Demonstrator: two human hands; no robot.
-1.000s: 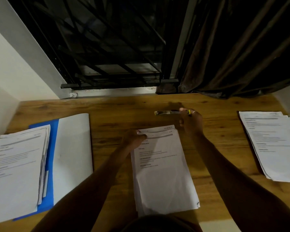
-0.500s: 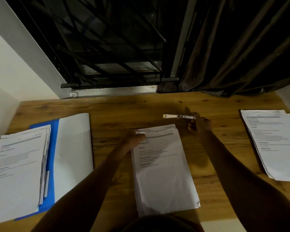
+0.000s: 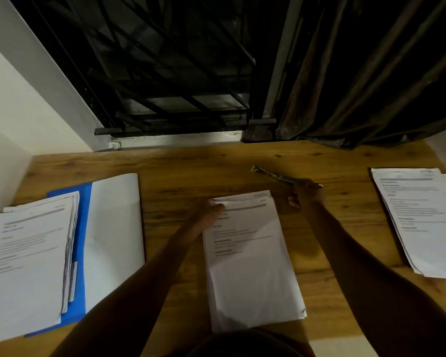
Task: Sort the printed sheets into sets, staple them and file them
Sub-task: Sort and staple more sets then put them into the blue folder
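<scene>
A set of printed sheets [image 3: 250, 258] lies in the middle of the wooden desk [image 3: 186, 173]. My left hand [image 3: 209, 210] pinches its top left corner. Just right of the set's top edge, my right hand [image 3: 308, 193] grips the rear end of a slim metal stapler [image 3: 271, 173], which points up and to the left above the desk. An open blue folder [image 3: 84, 202] lies at the left with a thick stack of sheets [image 3: 29, 253] on it. Another pile of printed sheets [image 3: 420, 217] lies at the right.
A white inner flap [image 3: 115, 235] of the folder lies between the folder stack and the middle set. Behind the desk are a barred window [image 3: 165, 73] and a dark curtain [image 3: 371, 73]. White walls close the left side.
My right hand picked the stapler up from the desk beyond the set and drew it to the right; it now tilts with its tip up-left. My left hand stayed on the corner.
</scene>
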